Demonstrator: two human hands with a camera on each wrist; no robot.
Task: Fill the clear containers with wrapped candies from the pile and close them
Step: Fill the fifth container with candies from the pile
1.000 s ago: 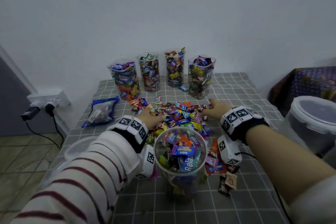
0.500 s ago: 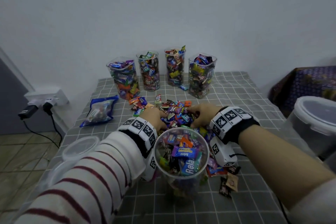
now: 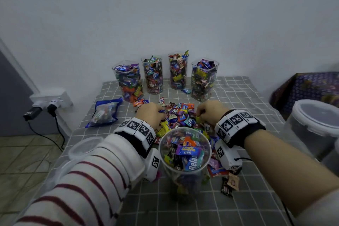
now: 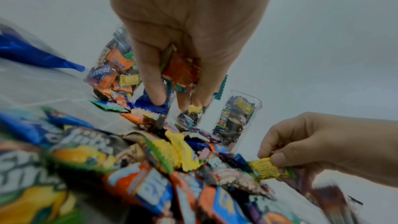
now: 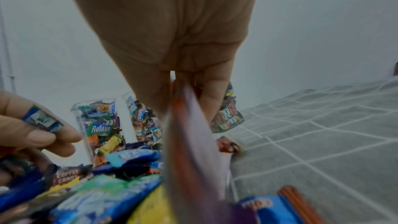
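- Our left hand is clenched around a small bunch of wrapped candies, an orange wrapper showing between its curled fingers, low over the candy pile
- Our right hand is also curled on candies: the left wrist view shows it pinching a yellow wrapped candy between thumb and fingertips, and its own wrist view shows a blurred purple and orange wrapper hanging from the fingers
- The pile lies on the grey checked tablecloth, just behind the near container, which stands open between our two wrists and looks close to full
- Risk, as we judge it: both bunches are loosely held, so a slick wrapper could slide out on the way back to the near container and land on the cloth or the floor to its left
- Risk: the near container sits right between our forearms, so a wrist or sleeve drawn back carelessly could knock it over and spill it
- Risk: with candies already near its rim, more could heap above the top and stop a lid from seating
- A clear lid lies to the left of the near container, near the table edge, partly behind our sleeve; a nudge could push it off
- Four filled containers stand in a row behind the pile, well beyond the near container; we see no lids on them, so closing appears still to do
- A few stray candies lie just right of the near container
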